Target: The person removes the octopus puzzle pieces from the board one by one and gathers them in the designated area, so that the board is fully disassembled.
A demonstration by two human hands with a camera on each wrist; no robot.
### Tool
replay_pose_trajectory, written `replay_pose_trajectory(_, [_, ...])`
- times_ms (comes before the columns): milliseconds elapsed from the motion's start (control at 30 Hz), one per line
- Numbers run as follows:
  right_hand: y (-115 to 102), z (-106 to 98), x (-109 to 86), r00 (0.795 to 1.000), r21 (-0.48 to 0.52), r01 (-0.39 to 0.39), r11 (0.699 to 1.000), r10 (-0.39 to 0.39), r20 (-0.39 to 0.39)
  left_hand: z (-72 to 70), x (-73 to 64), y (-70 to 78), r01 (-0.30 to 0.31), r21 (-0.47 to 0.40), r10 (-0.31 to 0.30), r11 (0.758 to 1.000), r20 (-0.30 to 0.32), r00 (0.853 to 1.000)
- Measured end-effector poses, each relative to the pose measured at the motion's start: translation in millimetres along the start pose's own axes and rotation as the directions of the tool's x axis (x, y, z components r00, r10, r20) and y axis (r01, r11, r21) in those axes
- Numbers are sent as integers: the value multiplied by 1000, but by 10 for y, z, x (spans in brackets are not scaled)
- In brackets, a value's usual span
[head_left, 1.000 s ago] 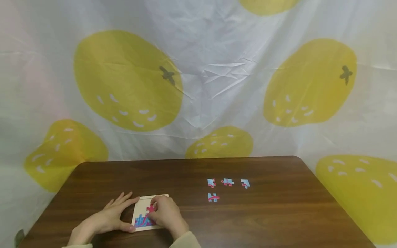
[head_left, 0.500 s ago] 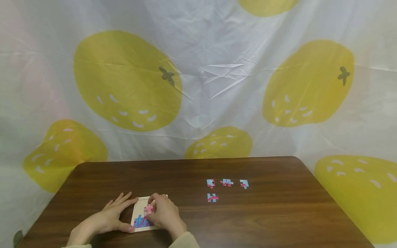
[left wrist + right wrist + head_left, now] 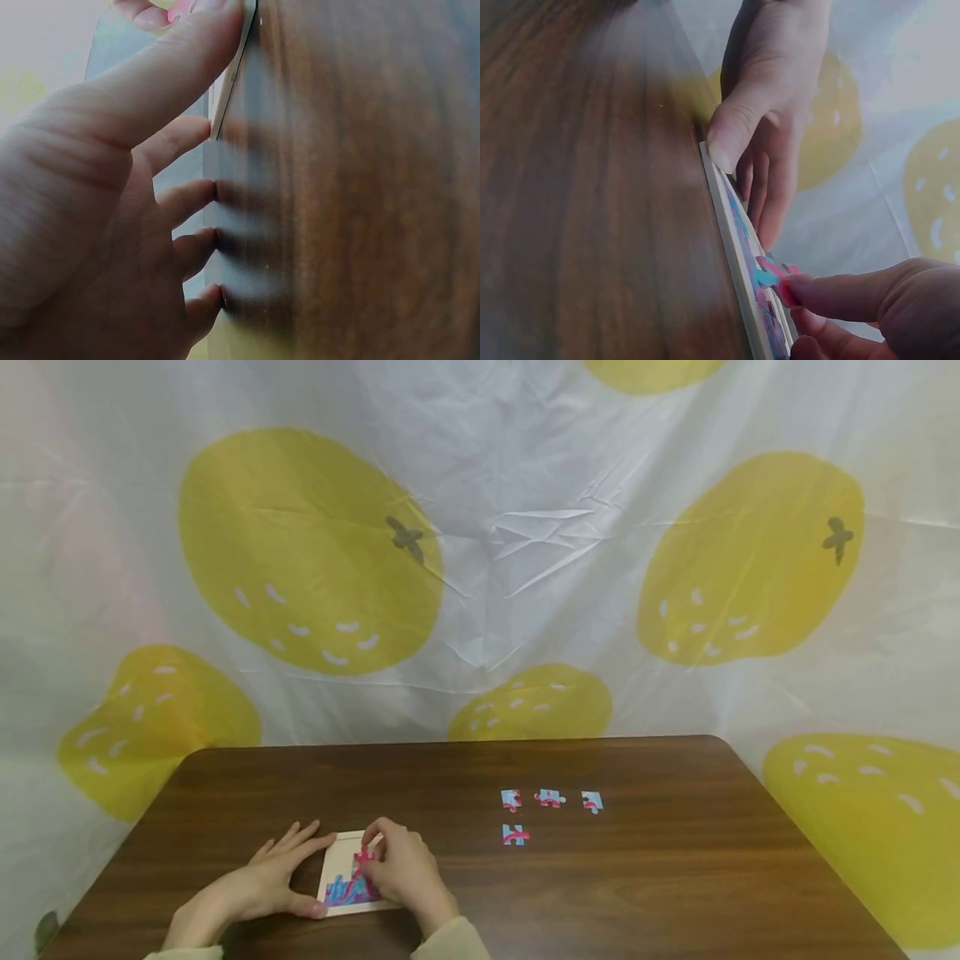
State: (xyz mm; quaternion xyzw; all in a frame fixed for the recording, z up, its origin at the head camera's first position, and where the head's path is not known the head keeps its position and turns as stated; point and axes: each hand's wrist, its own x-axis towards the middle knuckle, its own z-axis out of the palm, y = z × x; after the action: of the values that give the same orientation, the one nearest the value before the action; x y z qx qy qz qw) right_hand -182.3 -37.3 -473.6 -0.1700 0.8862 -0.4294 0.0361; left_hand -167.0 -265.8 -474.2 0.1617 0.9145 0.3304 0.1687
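A shallow wooden puzzle tray (image 3: 339,853) lies at the table's near left, with joined blue, purple and pink pieces (image 3: 343,891) along its near side. My left hand (image 3: 258,885) lies at the tray's left side, thumb on the near corner and index finger at the far one, fingers spread. Over the tray, my right hand (image 3: 410,872) pinches a pink and blue jigsaw piece (image 3: 771,274) between thumb and fingers. That piece looks tilted in the right wrist view, just above the assembled part; whether it touches there I cannot tell.
Several loose light-blue and pink jigsaw pieces (image 3: 551,798) lie apart on the dark wooden table (image 3: 637,877), right of the tray. A white cloth with yellow fruit prints (image 3: 315,552) hangs behind the table's far edge.
The pinched jigsaw piece has changed its tilt, losing its pale glare, and has shifted slightly away from me with my right hand. My left hand stays at the tray.
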Motion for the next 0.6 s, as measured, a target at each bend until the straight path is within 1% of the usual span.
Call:
replay_pose_trajectory(167, [17,-25,5,1000,114,4,994,-4,-1,11,1,3,-3,5,3,1000,-13,1000])
replay_pose_trajectory(233, [23,-44,13,1000,173,9,985,-10,5,9,6,-1,-13,12,13,1000,-19,1000])
replay_pose_trajectory(333, [20,-92,23,1000,237,13,972,-16,8,-2,-2,23,1,9,-1,1000,-13,1000])
replay_pose_trajectory(400, [21,-135,30,1000,255,23,967,-25,5,-12,-13,47,4,0,-4,1000,-9,1000])
replay_pose_trajectory(467, [25,-179,33,1000,254,22,967,-23,3,-17,-19,67,19,-10,-19,1000,-1,1000])
replay_pose_trajectory(600, [53,-259,60,1000,240,19,970,-18,-7,-11,-12,51,17,-11,-17,1000,-2,1000])
